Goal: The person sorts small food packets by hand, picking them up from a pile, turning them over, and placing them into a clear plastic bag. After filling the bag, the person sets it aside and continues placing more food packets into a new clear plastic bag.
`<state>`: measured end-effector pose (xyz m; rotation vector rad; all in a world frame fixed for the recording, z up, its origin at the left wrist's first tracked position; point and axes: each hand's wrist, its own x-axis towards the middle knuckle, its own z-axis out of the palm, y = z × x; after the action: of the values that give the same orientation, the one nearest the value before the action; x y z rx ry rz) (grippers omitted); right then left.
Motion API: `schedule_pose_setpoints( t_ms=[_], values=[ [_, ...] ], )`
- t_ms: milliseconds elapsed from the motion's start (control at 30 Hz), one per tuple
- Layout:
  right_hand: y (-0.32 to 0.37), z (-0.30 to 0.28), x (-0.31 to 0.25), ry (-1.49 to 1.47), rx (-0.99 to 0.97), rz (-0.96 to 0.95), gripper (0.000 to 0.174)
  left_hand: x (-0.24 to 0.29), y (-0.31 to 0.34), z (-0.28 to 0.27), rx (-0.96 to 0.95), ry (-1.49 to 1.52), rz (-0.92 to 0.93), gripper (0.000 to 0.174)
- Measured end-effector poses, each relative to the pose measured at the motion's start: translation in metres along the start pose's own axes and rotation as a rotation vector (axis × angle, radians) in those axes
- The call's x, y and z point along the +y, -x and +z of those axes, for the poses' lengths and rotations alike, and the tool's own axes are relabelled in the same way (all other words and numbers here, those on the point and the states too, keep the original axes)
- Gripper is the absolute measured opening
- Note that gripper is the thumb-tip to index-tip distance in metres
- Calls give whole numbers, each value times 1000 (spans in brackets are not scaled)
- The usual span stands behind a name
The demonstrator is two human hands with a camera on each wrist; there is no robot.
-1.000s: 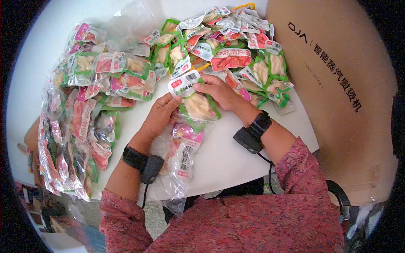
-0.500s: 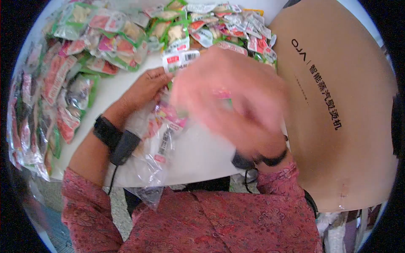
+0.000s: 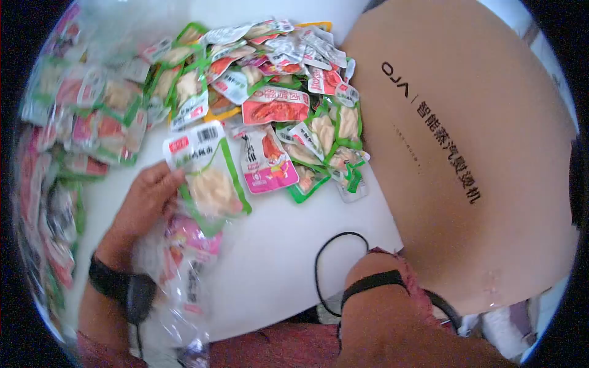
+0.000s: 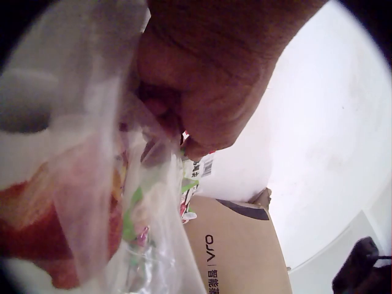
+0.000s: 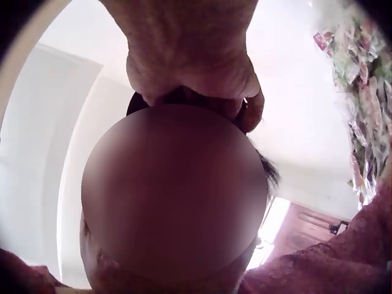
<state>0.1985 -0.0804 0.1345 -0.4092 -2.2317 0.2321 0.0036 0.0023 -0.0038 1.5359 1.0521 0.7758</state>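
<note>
Left hand point(image 3: 144, 199) pinches a glossy, flat green-edged packet point(image 3: 211, 184).

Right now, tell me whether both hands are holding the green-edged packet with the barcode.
No, only the left hand pinches the green-edged packet; the right hand is up off the table.

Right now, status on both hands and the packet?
Left hand pinches green-edged packet, clear bag below it. Right hand off the table, near the head, grip unclear. Packet pile lies close beyond.
</note>
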Motion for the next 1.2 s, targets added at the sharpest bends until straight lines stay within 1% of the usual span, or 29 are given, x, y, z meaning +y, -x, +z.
schedule_pose_setpoints(
  t_ms=[33,100,167,233,267,333,400,433,467,500,533,600,633,700,767,800,867,933,967,1033,1067,1167,1200],
  values=[
    [-2,2,1,18,56,2,15,-4,4,-4,34,64,1,28],
    [1,-4,-2,52,159,12,15,8,8,1,44,186,-71,25],
    [0,-9,0,75,244,29,15,4,8,-10,12,81,-44,22],
    [-2,-15,5,110,228,3,16,6,7,-3,44,54,-65,22],
    [1,-16,3,128,221,6,16,3,6,0,34,183,-43,21],
    [2,-19,3,144,226,24,17,3,11,2,27,174,-57,21],
    [5,-13,-2,152,246,27,17,7,5,2,32,145,-66,20],
    [8,-8,-18,124,272,43,17,3,8,4,47,173,-69,19],
    [11,-7,-12,109,322,67,18,2,10,-2,43,179,-69,18],
    [3,-10,-2,114,325,63,18,6,9,-2,43,175,-61,18],
    [10,-8,-10,125,293,51,18,10,7,4,79,259,-75,18],
    [4,-18,1,143,254,60,19,15,9,15,123,407,-133,17],
    [4,-18,0,146,265,77,19,13,10,11,110,398,-142,17],
    [5,-14,-1,135,270,80,19,5,8,-1,32,192,-109,16],
    [13,4,-19,113,296,107,20,4,11,-6,27,136,-115,17],
    [2,-5,-3,117,290,102,20,9,11,-3,34,127,-106,17],
    [-1,-6,3,123,258,101,20,8,8,5,46,142,-95,18],
    [2,-12,1,116,259,120,21,2,7,5,42,324,-72,19],
    [2,-8,0,114,261,113,21,2,4,2,48,318,-66,19],
    [0,-3,-4,89,256,117,22,-2,7,-2,10,181,-26,19],
    [-6,-4,7,90,261,124,22,0,5,-4,5,176,-28,19],
    [-2,-11,6,91,216,145,23,6,8,2,23,202,-80,21],
    [1,-4,0,92,223,154,23,1,6,0,9,201,-56,21]
  ],
)
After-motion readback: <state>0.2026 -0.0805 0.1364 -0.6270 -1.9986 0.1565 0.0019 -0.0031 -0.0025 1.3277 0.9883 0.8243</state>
